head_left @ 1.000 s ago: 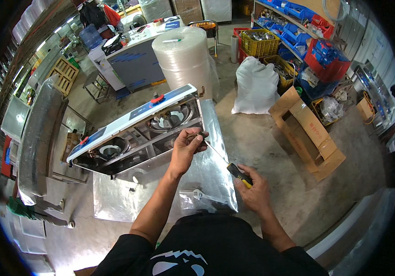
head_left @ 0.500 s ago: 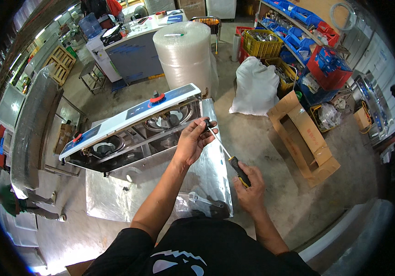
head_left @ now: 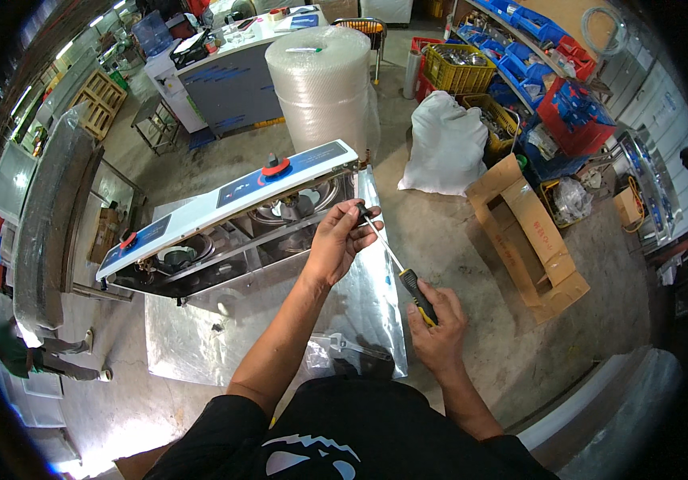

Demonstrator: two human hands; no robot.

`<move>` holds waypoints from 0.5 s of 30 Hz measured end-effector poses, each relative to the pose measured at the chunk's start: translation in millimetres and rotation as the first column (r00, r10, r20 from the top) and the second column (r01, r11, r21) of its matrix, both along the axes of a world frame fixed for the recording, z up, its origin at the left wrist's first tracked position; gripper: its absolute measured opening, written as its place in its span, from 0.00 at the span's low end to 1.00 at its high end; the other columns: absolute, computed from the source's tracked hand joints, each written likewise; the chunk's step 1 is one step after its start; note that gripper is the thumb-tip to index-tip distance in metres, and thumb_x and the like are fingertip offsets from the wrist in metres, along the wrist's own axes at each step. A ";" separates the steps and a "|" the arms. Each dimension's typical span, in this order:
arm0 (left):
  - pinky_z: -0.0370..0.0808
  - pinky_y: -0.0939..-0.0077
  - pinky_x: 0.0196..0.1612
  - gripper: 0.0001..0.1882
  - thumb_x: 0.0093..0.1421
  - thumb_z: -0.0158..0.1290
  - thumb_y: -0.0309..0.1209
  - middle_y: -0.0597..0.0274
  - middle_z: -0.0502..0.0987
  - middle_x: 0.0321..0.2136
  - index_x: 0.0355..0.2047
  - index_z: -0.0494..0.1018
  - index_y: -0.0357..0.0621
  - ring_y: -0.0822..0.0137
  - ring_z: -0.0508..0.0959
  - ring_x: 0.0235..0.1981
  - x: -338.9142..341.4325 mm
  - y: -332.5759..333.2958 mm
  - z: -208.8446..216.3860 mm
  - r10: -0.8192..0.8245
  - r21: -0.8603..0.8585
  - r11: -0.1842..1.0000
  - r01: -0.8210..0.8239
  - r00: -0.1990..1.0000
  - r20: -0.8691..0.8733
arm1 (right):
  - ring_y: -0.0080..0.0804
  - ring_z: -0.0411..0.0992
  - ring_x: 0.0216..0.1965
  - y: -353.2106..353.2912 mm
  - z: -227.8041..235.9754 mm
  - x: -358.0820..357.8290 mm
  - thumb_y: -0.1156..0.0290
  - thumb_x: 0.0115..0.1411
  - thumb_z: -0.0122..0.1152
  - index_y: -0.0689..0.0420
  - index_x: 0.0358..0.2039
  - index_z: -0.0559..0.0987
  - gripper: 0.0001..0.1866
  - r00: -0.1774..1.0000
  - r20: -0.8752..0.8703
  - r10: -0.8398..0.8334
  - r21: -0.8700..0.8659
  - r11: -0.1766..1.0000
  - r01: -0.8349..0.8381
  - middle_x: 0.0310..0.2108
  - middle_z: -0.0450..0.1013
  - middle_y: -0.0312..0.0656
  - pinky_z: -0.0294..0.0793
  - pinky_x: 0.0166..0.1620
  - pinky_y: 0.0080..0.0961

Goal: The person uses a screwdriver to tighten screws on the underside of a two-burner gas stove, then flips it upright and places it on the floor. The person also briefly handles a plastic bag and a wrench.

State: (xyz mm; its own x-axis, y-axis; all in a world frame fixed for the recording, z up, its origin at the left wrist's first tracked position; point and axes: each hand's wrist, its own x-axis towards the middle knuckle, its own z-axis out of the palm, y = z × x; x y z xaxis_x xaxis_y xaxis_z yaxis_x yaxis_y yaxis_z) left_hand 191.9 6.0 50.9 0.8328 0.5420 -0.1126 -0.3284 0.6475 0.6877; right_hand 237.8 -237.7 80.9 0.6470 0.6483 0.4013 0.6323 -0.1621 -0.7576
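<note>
My left hand (head_left: 336, 244) pinches a small black round part (head_left: 362, 210) between thumb and fingers, beside the right end of a gas stove (head_left: 232, 192). In my right hand (head_left: 438, 328) is a screwdriver (head_left: 412, 284) with a black and yellow handle. Its shaft slants up to the left, and the tip meets the black part. The stove is tipped, with its underside and burner parts facing me. Two red-based knobs (head_left: 274, 166) stick out from its white and blue panel. Nearer me, a wrench (head_left: 356, 347) lies on the metal-topped table (head_left: 224, 344).
A big bubble-wrap roll (head_left: 320, 88) stands behind the stove. To the right are a white sack (head_left: 444, 144), an open cardboard box (head_left: 528, 240) and shelves of blue bins (head_left: 536, 28). Wrapped long goods (head_left: 52, 232) and a person (head_left: 20, 352) are at the left.
The view has shifted slightly, so the stove sits a little higher and tilts differently in it. Both hands keep their grips, with the screwdriver tip still at the black part.
</note>
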 end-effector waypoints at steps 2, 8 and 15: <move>0.86 0.76 0.39 0.15 0.73 0.46 0.35 0.48 0.78 0.48 0.53 0.67 0.38 0.64 0.83 0.42 -0.6 1.9 -0.1 -0.018 -0.036 0.999 0.018 1.000 0.007 | 0.39 0.75 0.37 2.0 -0.1 0.6 0.76 0.56 0.67 0.61 0.54 0.78 0.23 1.000 0.011 -0.001 -0.010 1.000 0.001 0.39 0.73 0.49 0.76 0.39 0.34; 0.86 0.78 0.41 0.19 0.73 0.44 0.38 0.50 0.78 0.47 0.53 0.68 0.33 0.66 0.83 0.41 1.5 5.0 -3.9 -0.025 -0.134 0.991 0.027 1.000 0.018 | 0.38 0.76 0.36 4.0 7.2 5.0 0.77 0.56 0.67 0.61 0.53 0.78 0.22 0.998 0.061 0.017 -0.004 1.000 -0.016 0.38 0.74 0.50 0.77 0.37 0.32; 0.86 0.78 0.42 0.19 0.73 0.45 0.38 0.52 0.78 0.47 0.52 0.70 0.32 0.65 0.81 0.41 4.7 6.8 -6.6 -0.039 -0.255 0.965 0.065 0.994 0.105 | 0.36 0.78 0.31 0.2 24.6 4.5 0.77 0.53 0.69 0.61 0.50 0.79 0.22 0.988 0.154 -0.001 0.004 1.000 0.001 0.35 0.75 0.48 0.78 0.31 0.29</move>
State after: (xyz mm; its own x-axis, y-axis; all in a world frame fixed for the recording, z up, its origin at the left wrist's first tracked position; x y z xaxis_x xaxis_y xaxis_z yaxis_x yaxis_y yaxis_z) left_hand 196.7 12.8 44.3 0.8729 0.4614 -0.1589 -0.3475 0.8163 0.4614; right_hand 242.3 -237.5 105.5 0.5778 0.6462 0.4986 0.7415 -0.1602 -0.6516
